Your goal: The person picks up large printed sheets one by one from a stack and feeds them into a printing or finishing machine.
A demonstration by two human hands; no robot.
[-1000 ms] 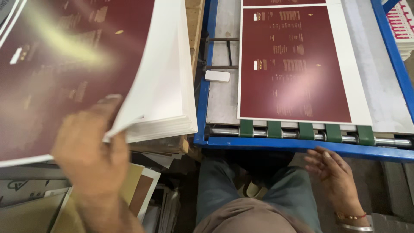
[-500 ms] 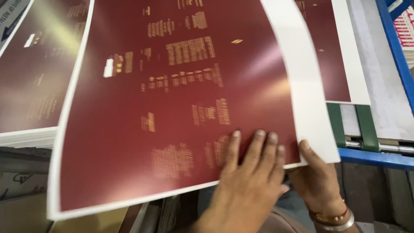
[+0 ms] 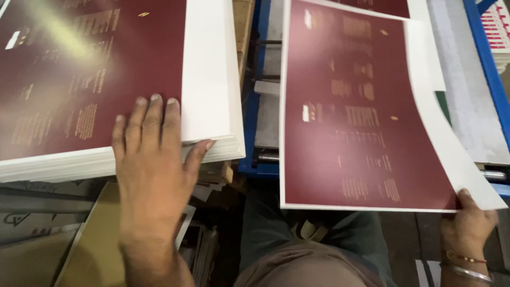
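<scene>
My left hand (image 3: 151,159) lies flat on the near edge of a thick stack of maroon printed sheets (image 3: 95,79) with white margins; its thumb presses against the stack's side. My right hand (image 3: 467,226) pinches the near right corner of a single maroon printed sheet (image 3: 356,111) with a white border. That sheet hangs tilted over the blue-framed machine bed (image 3: 249,133) on the right. The sheet carries small gold print blocks.
Wooden pallet boards (image 3: 241,26) stand between the stack and the machine. Cardboard and loose sheets (image 3: 85,250) lie below the stack at the lower left. My legs (image 3: 297,255) show beneath. A grey table surface (image 3: 467,106) and a blue rail (image 3: 486,53) run along the right.
The single sheet has travelled from over the stack to the right, above the machine bed. My left hand has let go of it and returned to the stack's edge; my right hand still holds its corner.
</scene>
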